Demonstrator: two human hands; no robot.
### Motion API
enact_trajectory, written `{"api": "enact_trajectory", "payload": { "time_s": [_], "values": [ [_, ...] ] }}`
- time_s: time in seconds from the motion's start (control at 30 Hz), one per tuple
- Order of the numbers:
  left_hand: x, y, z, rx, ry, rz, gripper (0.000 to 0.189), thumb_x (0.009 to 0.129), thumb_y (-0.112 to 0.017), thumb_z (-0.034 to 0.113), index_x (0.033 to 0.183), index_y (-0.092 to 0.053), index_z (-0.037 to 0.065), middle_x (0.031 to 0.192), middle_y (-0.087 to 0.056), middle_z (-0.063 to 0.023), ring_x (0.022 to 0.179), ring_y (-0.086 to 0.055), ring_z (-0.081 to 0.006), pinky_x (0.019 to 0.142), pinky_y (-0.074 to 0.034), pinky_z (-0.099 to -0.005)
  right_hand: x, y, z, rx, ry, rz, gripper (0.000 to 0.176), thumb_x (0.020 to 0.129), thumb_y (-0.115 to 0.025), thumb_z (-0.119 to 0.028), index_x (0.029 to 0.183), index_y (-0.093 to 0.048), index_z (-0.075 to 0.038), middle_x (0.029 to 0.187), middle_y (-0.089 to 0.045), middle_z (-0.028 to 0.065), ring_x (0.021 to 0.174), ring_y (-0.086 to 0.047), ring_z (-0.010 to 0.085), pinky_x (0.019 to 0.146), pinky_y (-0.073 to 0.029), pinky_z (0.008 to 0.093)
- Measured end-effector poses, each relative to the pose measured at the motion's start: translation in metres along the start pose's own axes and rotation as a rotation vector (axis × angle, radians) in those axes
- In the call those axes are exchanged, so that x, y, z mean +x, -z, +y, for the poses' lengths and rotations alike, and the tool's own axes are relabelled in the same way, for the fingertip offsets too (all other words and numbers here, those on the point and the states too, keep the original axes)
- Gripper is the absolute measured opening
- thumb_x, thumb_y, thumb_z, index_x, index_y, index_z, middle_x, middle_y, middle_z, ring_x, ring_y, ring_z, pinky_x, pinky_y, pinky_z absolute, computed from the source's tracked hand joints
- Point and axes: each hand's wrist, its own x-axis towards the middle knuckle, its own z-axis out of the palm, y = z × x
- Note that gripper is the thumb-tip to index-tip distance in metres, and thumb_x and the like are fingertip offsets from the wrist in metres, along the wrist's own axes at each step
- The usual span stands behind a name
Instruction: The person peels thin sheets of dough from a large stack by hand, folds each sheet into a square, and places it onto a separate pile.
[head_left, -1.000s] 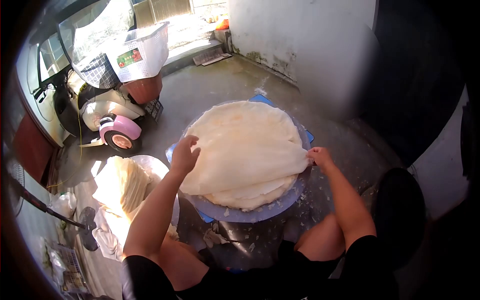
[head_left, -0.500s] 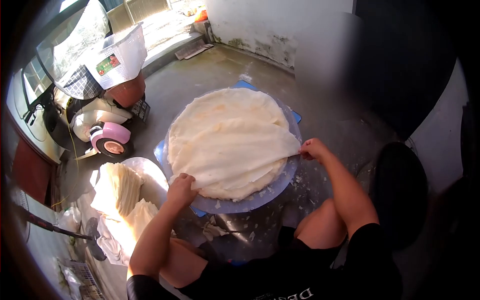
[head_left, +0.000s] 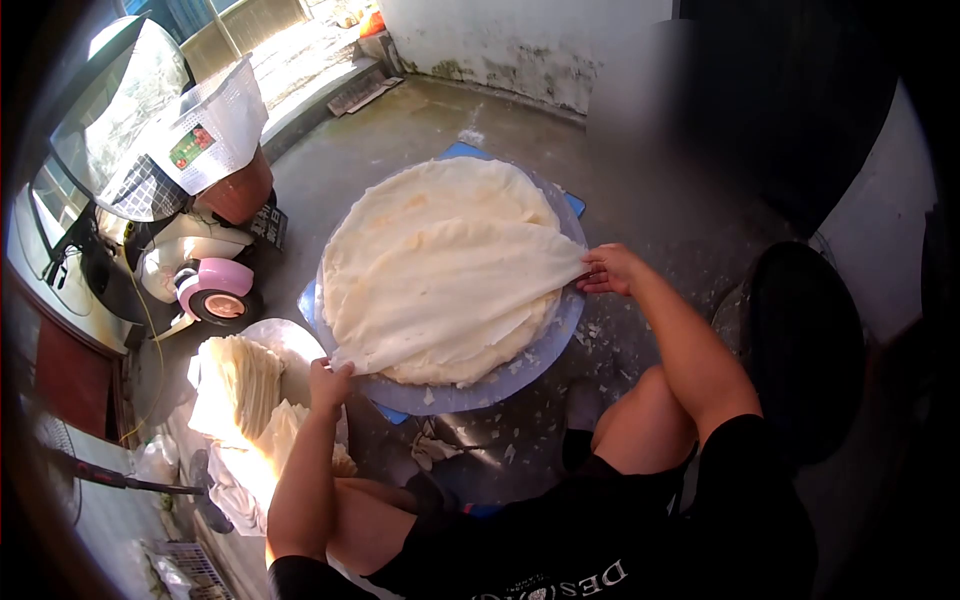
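A wide stack of thin, pale round flatbreads (head_left: 430, 190) lies on a round sheet-covered base (head_left: 470, 402) in front of me. Across its near half stretches the top flatbread (head_left: 450, 290), its near edge pulled fairly straight between my hands. My left hand (head_left: 330, 383) is closed on the lower left end of that edge, just beyond the stack's rim. On the other side, my right hand (head_left: 610, 270) pinches the right end, drawn to a point past the stack. Below this sheet, more layers with ragged edges show.
Folded flatbreads (head_left: 237, 385) are piled at lower left beside a pale round surface (head_left: 300, 345). A scooter (head_left: 215, 290) with a white basket (head_left: 215, 130) stands at upper left. Scraps litter the floor around the base. A dark round object (head_left: 805, 350) is at right.
My left hand has moved outward and toward me, with the flatbread's edge. My right hand has shifted slightly away from me, still pinching its end. The whole view has shifted a little.
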Motion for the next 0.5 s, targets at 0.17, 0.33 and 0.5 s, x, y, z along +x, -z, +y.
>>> {"api": "enact_trajectory", "payload": {
  "time_s": [0.17,0.33,0.5],
  "values": [
    [0.016,0.026,-0.01,-0.25,0.283,-0.264,0.048,0.092,-0.072,0.026,0.128,-0.051,0.003,0.101,-0.06,-0.0077,0.088,-0.061,-0.0212,0.075,-0.056,-0.0365,0.006,-0.005,0.0,-0.055,-0.07,-0.001,0.034,0.088,-0.073,-0.022,0.112,-0.061,-0.001,0.092,-0.07,0.015,0.072,-0.071,0.0254,0.064,-0.062,0.0376],
    [0.013,0.03,-0.006,-0.414,0.435,-0.371,0.047,0.095,-0.069,0.029,0.131,-0.05,0.005,0.103,-0.06,-0.0084,0.092,-0.061,-0.0232,0.081,-0.057,-0.0386,0.009,-0.013,0.001,-0.112,-0.101,0.047,0.032,0.088,-0.074,-0.018,0.112,-0.062,-0.002,0.091,-0.069,0.0138,0.07,-0.07,0.0237,0.061,-0.061,0.0362],
    [0.015,0.023,-0.01,-0.581,0.437,-0.293,0.036,0.098,-0.064,0.02,0.127,-0.055,0.001,0.11,-0.06,-0.0136,0.104,-0.062,-0.0293,0.091,-0.056,-0.0382,0.002,-0.017,-0.003,-0.077,-0.079,0.012,0.027,0.087,-0.075,-0.014,0.108,-0.06,-0.008,0.087,-0.068,0.0081,0.072,-0.069,0.0226,0.064,-0.058,0.0371]
  ]
}}
